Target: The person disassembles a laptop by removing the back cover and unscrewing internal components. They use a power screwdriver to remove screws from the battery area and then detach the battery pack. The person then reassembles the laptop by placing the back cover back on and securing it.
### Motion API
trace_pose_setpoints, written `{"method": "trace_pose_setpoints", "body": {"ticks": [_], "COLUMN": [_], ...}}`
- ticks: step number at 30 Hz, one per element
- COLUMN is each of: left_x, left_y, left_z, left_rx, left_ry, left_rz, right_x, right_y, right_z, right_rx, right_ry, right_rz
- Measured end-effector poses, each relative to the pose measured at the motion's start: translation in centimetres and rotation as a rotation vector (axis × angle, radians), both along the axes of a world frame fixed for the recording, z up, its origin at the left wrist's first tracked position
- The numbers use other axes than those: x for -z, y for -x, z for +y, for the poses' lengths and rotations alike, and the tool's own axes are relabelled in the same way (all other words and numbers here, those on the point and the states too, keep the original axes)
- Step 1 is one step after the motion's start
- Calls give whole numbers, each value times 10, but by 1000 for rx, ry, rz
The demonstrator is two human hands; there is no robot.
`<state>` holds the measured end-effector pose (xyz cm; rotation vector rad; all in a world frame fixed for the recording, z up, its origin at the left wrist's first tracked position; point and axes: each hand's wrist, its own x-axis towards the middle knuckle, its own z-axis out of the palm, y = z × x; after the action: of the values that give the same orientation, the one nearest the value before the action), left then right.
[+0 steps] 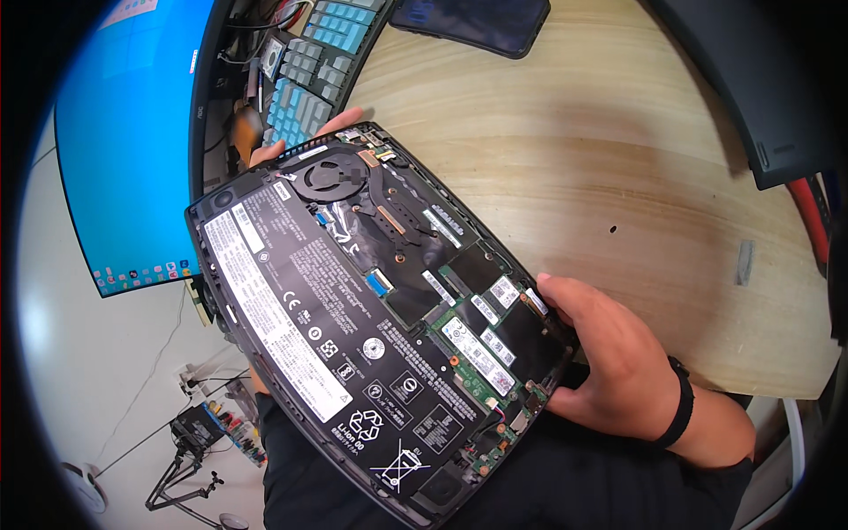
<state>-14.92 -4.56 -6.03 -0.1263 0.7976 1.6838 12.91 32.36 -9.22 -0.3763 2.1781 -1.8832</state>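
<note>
An opened laptop base [389, 291] is held tilted over the table's near edge and my lap, its bottom cover off and its insides facing up. A large black battery [300, 265] fills its left and lower side. Nearer the far end sits a round cooling fan [329, 179] with copper heat pipes; circuit boards and a green storage stick [478, 355] lie along the right. My right hand [609, 362] grips the right edge, thumb and fingers apart around it. At the far left edge, only fingertips of my left hand [340, 122] show; the laptop hides the rest.
A wooden table [636, 177] lies beyond, with a phone [477, 22] at its back. A blue-grey keyboard [309, 84] and a lit monitor [132, 150] stand left. A dark flat panel [760, 97] lies at the right beside a red object [811, 221]. A jointed stand [181, 481] is lower left.
</note>
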Motion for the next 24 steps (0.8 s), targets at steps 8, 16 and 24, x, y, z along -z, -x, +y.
{"method": "trace_pose_setpoints", "body": {"ticks": [8, 16, 24], "left_x": [3, -7, -8], "left_y": [2, -2, 0], "left_z": [-4, 2, 3], "left_rx": [4, 20, 38], "left_ry": [-24, 5, 0], "left_rz": [-42, 2, 0], "right_x": [0, -1, -1], "right_y": [1, 1, 2], "right_z": [-2, 0, 0], "right_rx": [-1, -4, -12], "right_ry": [-6, 5, 8], "right_rz": [12, 24, 21]}}
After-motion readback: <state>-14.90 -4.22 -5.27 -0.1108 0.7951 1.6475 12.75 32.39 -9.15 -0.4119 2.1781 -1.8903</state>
